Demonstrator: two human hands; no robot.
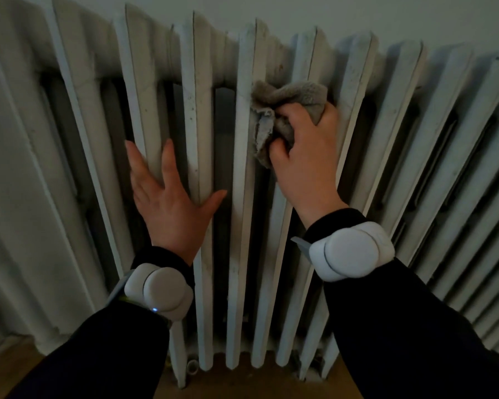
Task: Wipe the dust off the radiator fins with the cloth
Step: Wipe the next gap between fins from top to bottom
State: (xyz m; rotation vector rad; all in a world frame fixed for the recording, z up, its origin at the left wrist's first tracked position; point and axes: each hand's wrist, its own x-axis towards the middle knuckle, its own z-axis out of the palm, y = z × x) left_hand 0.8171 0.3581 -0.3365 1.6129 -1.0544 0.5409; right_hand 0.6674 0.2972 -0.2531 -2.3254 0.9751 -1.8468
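— So, what is the right hand [306,156] doing?
— Its fingers curl round the bunched grey cloth [293,95], holding it against the radiator fins [247,67] near their tops.
— And the left hand [167,197]?
— Spread flat, fingers straight, resting on fins lower down, to the left.

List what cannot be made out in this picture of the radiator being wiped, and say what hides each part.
Head view:
- Ends of the radiator: cut off by the left and right edges.
- Surface under the cloth: hidden by the cloth and the right hand gripping it.
- Some fingers of the left hand: hidden behind a fin.
- Gaps between fins: too dark to judge dust.
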